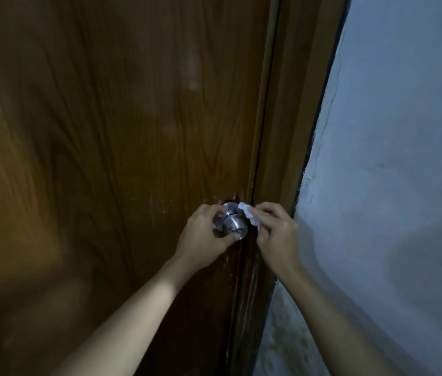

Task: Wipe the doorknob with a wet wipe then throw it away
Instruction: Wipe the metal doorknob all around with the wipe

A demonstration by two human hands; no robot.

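A round silver doorknob [234, 223] with a keyhole in its face sticks out of the brown wooden door [111, 137] near its right edge. My left hand [204, 237] grips the knob from the left and below, thumb under it. My right hand [275, 229] holds a crumpled white wet wipe [248, 215] and presses it against the knob's upper right side. Part of the knob's base is hidden by my left fingers.
The brown door frame [290, 109] runs along the door's right edge. A pale bluish wall [393, 164] fills the right side. The light is dim.
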